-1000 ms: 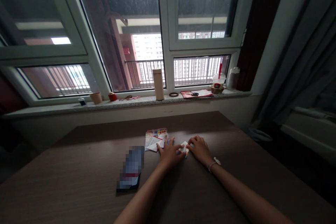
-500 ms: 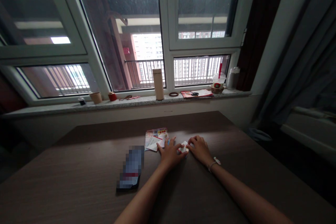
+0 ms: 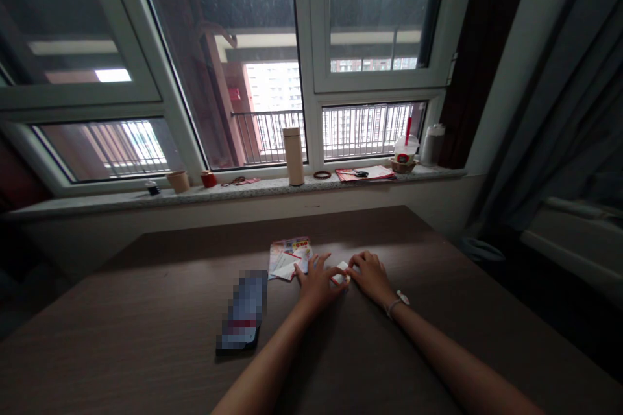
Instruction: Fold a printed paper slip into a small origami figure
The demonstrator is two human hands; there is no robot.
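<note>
Between my two hands a small folded piece of white paper (image 3: 340,275) with some red on it lies on the table. My left hand (image 3: 317,286) has its thumb and index finger closed on the paper's left and near side, while its other fingers spread towards the leaflets. From the right, the bunched fingertips of my right hand (image 3: 372,279) press on the paper's right edge. Part of the paper is hidden by fingers. Just left of my left hand, a white folded paper (image 3: 284,266) rests on a colourful printed leaflet (image 3: 275,250).
A blurred-out phone (image 3: 241,311) lies on the brown table (image 3: 146,311) left of my left forearm. Along the windowsill (image 3: 263,189) stand a beige bottle (image 3: 293,159), a paper cup (image 3: 178,181), a drink cup with a red straw (image 3: 405,149), and scissors (image 3: 361,174) on red-and-white papers.
My left fingers have shifted slightly on the small paper, and its visible face looks a little different. My right hand, the leaflets and the phone stay in place.
</note>
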